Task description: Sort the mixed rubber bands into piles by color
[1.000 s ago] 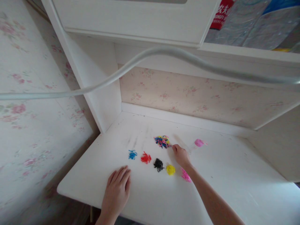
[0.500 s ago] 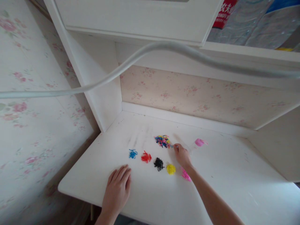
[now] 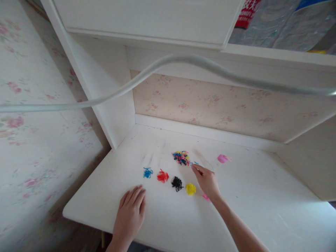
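The right hand (image 3: 207,179), wrist angled inward, has thumb and finger close together at small blue rubbery bands (image 3: 196,163); whether it clamps one I cannot tell. Left of it lies a multicoloured heap (image 3: 180,158); on its near-left side, a blue pile (image 3: 147,172), red pile (image 3: 163,176), black pile (image 3: 177,183) and yellow pile (image 3: 190,189) sit spaced, likely keeping colours apart. The left hand (image 3: 131,208) lies flat.

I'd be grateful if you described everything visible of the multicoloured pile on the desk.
The multicoloured pile is a loose heap of small, thin, rubbery-looking pieces in pink, yellow, blue, black and red. It lies on the white desk, farther back than the single-colour piles. Blue pieces lie by its right edge, near the right hand; any contact is unclear.
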`<state>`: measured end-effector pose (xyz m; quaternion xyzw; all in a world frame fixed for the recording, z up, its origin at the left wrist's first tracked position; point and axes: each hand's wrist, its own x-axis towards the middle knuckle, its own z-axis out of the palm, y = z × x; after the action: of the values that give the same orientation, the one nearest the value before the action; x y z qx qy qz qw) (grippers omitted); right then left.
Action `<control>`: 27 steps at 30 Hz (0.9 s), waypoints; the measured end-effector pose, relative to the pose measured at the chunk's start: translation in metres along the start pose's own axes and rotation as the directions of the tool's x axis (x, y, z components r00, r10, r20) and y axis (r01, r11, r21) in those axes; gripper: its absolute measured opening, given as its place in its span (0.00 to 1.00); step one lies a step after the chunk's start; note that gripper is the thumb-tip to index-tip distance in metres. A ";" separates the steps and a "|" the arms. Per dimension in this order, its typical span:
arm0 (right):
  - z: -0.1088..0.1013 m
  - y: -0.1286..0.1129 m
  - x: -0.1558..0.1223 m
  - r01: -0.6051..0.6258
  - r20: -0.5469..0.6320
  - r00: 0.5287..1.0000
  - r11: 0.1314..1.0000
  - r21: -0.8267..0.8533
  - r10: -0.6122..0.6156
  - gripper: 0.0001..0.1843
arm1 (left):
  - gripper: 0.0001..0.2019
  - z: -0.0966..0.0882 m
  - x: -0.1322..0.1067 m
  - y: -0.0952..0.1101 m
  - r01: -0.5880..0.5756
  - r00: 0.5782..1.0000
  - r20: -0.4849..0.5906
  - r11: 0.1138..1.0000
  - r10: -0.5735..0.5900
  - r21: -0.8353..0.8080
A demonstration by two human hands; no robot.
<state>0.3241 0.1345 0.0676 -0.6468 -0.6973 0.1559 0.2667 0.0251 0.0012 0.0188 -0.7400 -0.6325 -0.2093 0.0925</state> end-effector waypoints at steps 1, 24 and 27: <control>0.001 -0.010 -0.006 0.035 0.013 0.999 0.999 0.013 -0.035 0.23 | 0.14 0.001 0.000 0.000 -0.003 1.000 0.000 1.000 0.003 0.002; 0.026 -0.076 -0.069 0.214 0.201 0.956 0.977 0.014 -0.212 0.20 | 0.14 0.002 -0.002 -0.004 -0.015 1.000 -0.017 1.000 0.015 -0.019; 0.009 -0.021 -0.111 -0.036 0.055 0.998 0.983 0.181 0.026 0.21 | 0.13 0.002 0.002 -0.004 0.009 1.000 -0.004 0.999 -0.009 -0.043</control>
<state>0.3038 0.0239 0.0529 -0.6261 -0.6767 0.2402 0.3040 0.0219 0.0041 0.0172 -0.7385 -0.6310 -0.2248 0.0772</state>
